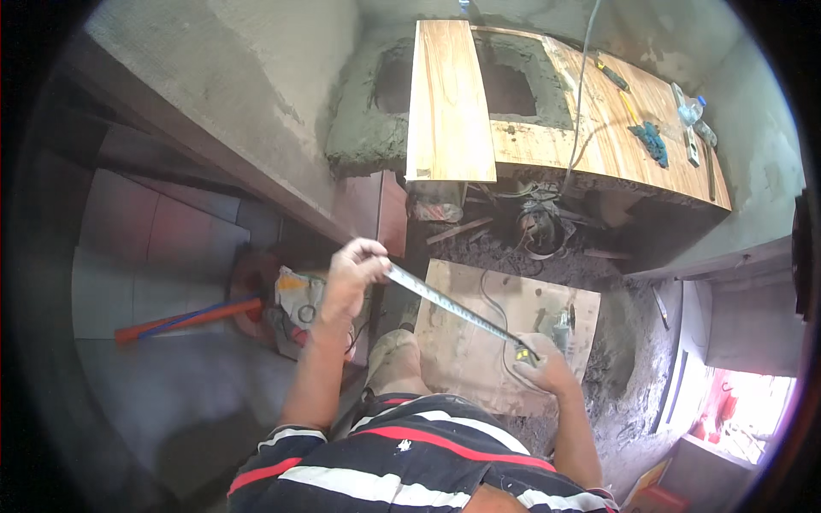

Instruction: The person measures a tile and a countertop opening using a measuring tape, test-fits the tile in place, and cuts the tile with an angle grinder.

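Observation:
My left hand [355,274] pinches the end of a metal measuring blade [449,308], which slants down to the right across my body. My right hand [543,368] grips the yellow and black tape measure case [523,353] the blade comes out of. Both hands are held above a dusty wooden board [457,385] on the floor, beside my lower leg [389,363].
Ahead is a cement counter [359,128] with rectangular openings, a loose plank [449,103], and wood panels holding tools, a rag [650,141] and a bottle [691,111]. Orange and blue tubes [188,321] lie left; rubble [462,239] lies under the counter. A cable [580,103] hangs over it.

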Available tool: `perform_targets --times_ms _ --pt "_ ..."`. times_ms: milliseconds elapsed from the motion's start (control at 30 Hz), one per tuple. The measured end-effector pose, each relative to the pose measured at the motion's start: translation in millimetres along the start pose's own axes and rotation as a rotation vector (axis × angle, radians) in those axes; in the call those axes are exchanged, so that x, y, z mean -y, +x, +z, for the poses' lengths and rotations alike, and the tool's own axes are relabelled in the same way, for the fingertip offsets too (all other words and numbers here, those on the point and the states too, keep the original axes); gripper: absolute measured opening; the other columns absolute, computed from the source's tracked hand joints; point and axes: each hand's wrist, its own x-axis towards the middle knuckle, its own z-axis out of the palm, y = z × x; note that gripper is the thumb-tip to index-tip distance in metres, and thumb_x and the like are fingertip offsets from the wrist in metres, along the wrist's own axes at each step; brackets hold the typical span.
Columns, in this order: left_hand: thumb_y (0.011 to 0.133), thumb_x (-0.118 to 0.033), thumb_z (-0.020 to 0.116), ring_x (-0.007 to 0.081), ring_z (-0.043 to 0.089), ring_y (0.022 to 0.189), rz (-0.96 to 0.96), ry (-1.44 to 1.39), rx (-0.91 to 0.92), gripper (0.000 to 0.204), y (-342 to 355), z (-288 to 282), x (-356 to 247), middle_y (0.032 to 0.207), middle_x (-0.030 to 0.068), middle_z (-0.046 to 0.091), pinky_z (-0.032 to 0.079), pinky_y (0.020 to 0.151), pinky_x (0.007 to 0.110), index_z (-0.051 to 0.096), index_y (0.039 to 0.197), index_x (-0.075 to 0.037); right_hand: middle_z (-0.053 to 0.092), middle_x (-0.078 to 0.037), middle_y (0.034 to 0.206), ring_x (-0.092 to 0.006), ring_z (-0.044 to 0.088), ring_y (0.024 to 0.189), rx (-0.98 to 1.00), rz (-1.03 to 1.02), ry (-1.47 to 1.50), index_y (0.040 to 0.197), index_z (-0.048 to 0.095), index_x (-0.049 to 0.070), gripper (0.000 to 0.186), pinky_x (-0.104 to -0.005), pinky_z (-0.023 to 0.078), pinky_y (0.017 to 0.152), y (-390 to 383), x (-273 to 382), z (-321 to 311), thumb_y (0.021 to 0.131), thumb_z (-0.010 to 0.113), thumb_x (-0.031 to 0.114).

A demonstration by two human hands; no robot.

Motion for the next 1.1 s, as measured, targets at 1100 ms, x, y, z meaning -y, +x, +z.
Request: perform_targets --times_ms 1100 --pt "0.093 -0.021 0.070 0.0277 0.069 0.112 -0.134 0.654 -0.037 0.050 7 -99 141 0.119 0.0200 0.071 0.052 0.099 0.037 0.059 0.135 0.004 0.063 -0.023 0.131 -0.0392 0.060 0.122 -0.340 -0.015 -0.689 0.136 0.065 0.010 0.051 -0.0466 0.047 0.107 486 87 -230 0.089 0.057 0.030"
